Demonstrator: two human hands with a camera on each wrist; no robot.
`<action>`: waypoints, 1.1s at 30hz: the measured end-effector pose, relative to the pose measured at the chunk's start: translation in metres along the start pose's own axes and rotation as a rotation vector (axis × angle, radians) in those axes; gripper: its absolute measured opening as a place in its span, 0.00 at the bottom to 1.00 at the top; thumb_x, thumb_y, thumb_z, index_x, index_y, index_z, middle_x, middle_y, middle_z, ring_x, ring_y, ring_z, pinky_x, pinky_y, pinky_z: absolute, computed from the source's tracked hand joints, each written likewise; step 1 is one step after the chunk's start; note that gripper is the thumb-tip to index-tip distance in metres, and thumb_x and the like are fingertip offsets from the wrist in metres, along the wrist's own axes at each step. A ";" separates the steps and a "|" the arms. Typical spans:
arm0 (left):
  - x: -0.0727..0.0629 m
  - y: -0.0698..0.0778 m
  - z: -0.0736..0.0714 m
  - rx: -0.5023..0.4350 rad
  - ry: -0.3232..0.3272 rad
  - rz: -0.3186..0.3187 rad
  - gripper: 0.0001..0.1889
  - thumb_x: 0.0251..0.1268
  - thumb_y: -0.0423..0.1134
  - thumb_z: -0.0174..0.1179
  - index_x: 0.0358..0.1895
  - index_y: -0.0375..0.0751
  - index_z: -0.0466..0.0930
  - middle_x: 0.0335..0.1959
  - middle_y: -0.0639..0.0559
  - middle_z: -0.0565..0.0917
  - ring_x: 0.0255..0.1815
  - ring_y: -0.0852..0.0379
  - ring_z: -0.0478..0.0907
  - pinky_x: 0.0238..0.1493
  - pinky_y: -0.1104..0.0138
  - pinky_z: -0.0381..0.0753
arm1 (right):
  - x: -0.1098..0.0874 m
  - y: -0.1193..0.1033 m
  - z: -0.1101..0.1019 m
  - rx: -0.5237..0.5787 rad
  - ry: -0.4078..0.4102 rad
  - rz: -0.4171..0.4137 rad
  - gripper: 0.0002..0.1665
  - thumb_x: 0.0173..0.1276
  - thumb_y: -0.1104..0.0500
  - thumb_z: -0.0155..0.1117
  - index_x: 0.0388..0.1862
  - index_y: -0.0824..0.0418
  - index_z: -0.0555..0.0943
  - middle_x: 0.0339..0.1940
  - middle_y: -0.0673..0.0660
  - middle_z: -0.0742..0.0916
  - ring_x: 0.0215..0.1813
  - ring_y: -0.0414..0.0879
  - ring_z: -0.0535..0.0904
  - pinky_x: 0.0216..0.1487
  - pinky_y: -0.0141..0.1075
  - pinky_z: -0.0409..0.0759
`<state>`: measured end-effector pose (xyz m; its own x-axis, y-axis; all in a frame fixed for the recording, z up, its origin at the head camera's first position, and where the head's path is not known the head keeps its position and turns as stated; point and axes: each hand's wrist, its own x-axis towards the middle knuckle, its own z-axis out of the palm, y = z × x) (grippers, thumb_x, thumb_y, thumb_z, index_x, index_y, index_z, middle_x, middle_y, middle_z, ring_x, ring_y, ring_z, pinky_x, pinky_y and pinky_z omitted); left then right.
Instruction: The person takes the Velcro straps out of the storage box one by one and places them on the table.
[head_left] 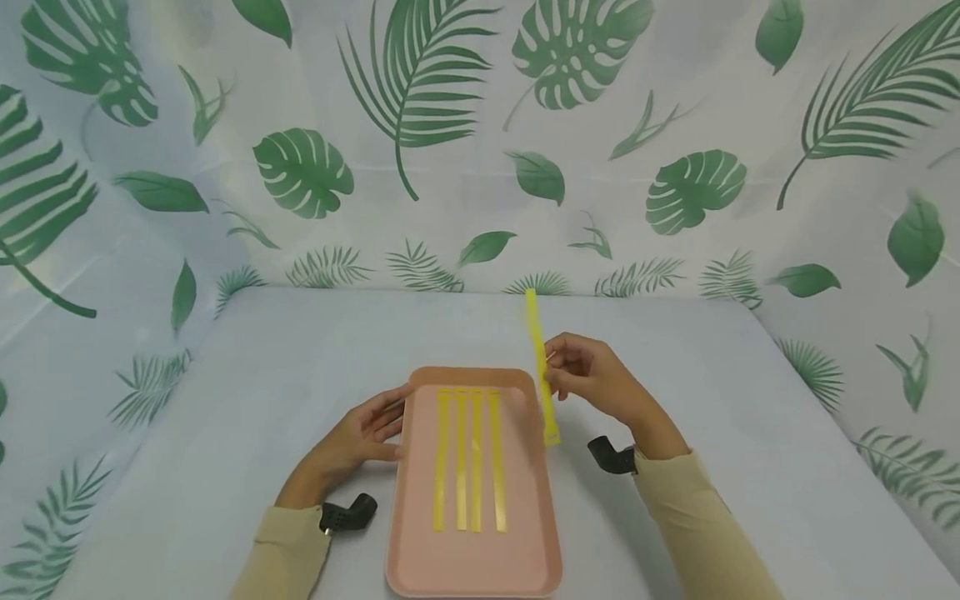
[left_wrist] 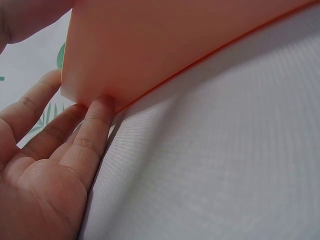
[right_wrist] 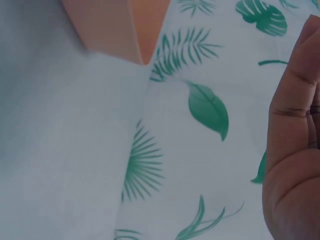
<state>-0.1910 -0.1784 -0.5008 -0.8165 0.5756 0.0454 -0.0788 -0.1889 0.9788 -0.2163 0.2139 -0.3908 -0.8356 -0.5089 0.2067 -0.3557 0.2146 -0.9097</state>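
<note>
In the head view, a yellow strap [head_left: 537,342] with a wider, slotted lower end stands nearly upright beside the tray's upper right edge. My right hand [head_left: 596,379] pinches it between thumb and fingers. The pink tray [head_left: 472,571] lies lengthwise on the table, with several similar yellow straps [head_left: 441,467] side by side in it, slotted ends at the far side. My left hand [head_left: 352,442] touches the tray's left edge; the left wrist view shows its fingertips [left_wrist: 102,107] against the outer wall. The right wrist view shows only part of the right hand [right_wrist: 295,130], and the strap is out of sight there.
A pale cloth covers the table [head_left: 285,350]. Behind and at both sides hangs a white curtain [head_left: 450,167] printed with green leaves. A black wrist mount [head_left: 348,512] sticks out under the left wrist, another [head_left: 611,456] under the right.
</note>
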 end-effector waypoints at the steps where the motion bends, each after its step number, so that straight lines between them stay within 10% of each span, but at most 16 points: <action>1: -0.001 -0.001 -0.001 -0.003 0.001 0.002 0.55 0.60 0.22 0.73 0.85 0.21 0.45 0.86 0.23 0.49 0.82 0.47 0.65 0.73 0.68 0.76 | -0.002 0.001 -0.001 0.008 0.009 0.013 0.10 0.76 0.77 0.58 0.53 0.80 0.76 0.34 0.52 0.87 0.34 0.45 0.84 0.34 0.35 0.88; 11: -0.002 -0.005 0.000 -0.040 -0.008 0.030 0.56 0.60 0.22 0.74 0.84 0.19 0.44 0.85 0.19 0.47 0.76 0.62 0.72 0.74 0.69 0.76 | -0.021 0.015 -0.013 0.072 0.075 0.205 0.15 0.78 0.71 0.61 0.58 0.79 0.72 0.33 0.55 0.88 0.34 0.50 0.86 0.38 0.36 0.90; 33: 0.000 0.000 0.002 -0.012 -0.003 0.023 0.55 0.60 0.23 0.75 0.84 0.18 0.45 0.84 0.18 0.48 0.75 0.63 0.72 0.73 0.69 0.76 | -0.037 0.056 -0.020 0.135 -0.056 0.494 0.18 0.78 0.70 0.62 0.61 0.77 0.73 0.31 0.57 0.89 0.31 0.42 0.85 0.36 0.32 0.88</action>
<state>-0.1895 -0.1766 -0.5005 -0.8166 0.5731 0.0687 -0.0666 -0.2118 0.9750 -0.2139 0.2611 -0.4422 -0.8654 -0.4185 -0.2757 0.1363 0.3329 -0.9331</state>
